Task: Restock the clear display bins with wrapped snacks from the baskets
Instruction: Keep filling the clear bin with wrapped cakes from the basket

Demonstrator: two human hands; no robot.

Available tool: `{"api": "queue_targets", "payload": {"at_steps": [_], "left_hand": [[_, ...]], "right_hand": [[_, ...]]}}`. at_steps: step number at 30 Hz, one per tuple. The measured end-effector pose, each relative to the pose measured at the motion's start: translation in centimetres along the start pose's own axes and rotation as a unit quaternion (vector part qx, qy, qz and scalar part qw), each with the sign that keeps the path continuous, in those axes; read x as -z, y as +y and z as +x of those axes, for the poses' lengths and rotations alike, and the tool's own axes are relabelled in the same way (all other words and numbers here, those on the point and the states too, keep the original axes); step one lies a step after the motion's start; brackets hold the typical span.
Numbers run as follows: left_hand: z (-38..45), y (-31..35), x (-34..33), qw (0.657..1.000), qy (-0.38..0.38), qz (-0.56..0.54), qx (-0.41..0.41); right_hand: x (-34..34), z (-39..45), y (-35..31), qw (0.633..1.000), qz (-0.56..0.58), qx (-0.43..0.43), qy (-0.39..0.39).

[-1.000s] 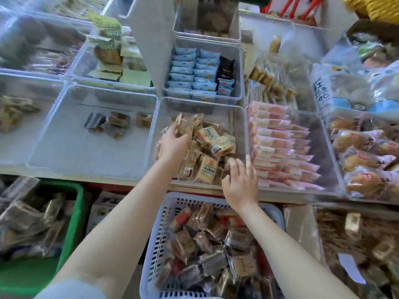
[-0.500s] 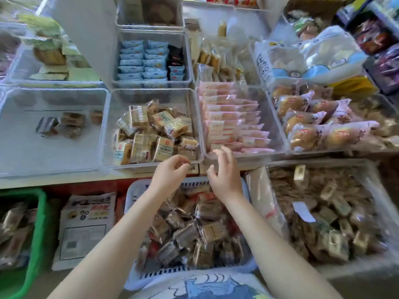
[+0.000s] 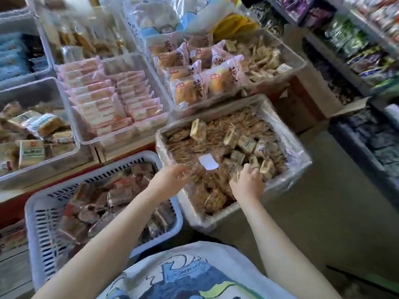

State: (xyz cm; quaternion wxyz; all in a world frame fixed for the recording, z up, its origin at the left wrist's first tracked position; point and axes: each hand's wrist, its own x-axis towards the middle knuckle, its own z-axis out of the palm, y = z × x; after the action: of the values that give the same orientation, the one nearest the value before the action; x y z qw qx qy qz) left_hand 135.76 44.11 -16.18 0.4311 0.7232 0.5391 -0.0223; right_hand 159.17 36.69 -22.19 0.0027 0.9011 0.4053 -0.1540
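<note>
Step in hand: gathering stock. Left hand (image 3: 170, 180) and right hand (image 3: 248, 182), fingers curled onto small tan wrapped snacks (image 3: 246, 145) in plastic-lined white basket (image 3: 287, 137), right of white slotted basket (image 3: 43, 244). Grip on any packet: cannot tell. Next: lift handful far-left to clear plastic bin (image 3: 71, 130).

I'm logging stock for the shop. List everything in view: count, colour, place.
lined box: one, clear liner, brown wrapped snacks, centre right
white basket: one, dark wrapped snacks, lower left
pink packs: many, clear bin, centre left
bread packs: several, orange-brown, bin behind box
tan snacks: many, left bin
white slip: one, on box snacks
shelves: right, mixed packets
left hand: over box's near-left edge
right hand: curled on box snacks
</note>
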Motion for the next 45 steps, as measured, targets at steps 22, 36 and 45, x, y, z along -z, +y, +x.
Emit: {"api": "queue_targets", "payload": {"at_steps": [22,36,45], "left_hand": [[-1.8,-2.1,8.0,0.875,0.161,-0.456,0.018],[-7.3,-26.3,25.1,0.770,0.408,-0.479,0.104],[2.7,-27.8,29.6,0.937,0.285,-0.191,0.060]], "right_hand": [[7.4,-4.3,-16.7,0.870,0.227,0.431,-0.073],[-4.4,-10.4,-43.9,0.885,0.108,0.430,-0.145],[-6.5,-9.8,-44.5,0.880,-0.002,0.470,-0.068]]}}
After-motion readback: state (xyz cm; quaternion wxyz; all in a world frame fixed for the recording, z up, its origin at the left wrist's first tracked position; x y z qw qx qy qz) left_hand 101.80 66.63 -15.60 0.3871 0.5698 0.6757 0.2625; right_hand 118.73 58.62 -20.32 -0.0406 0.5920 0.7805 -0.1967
